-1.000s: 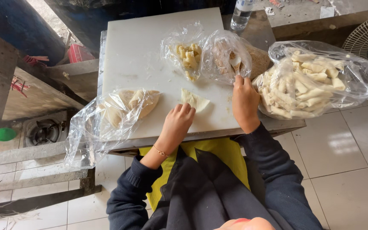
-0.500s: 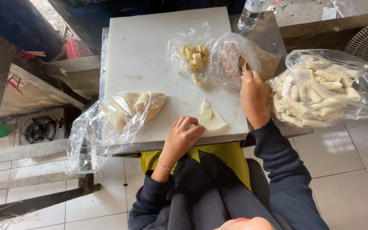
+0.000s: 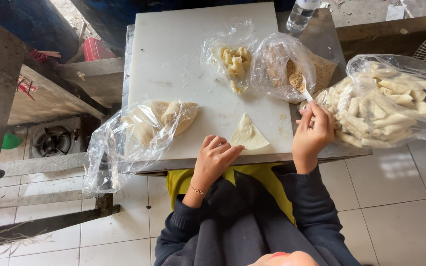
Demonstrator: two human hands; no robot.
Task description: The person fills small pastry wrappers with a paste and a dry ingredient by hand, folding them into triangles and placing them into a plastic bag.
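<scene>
Right hand [image 3: 311, 132]: pinching a white spoon [image 3: 301, 84] heaped with brown filling.
Left hand [image 3: 216, 156]: relaxed fingers pressing the triangular wrapper [image 3: 247, 135].
Relation: spoon lies up-right of wrapper.

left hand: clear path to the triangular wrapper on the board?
Probably yes. The left hand lies on the white board with its fingers at the edge of the triangular wrapper; nothing lies between them. The right hand holds a spoon off to the side.
</scene>
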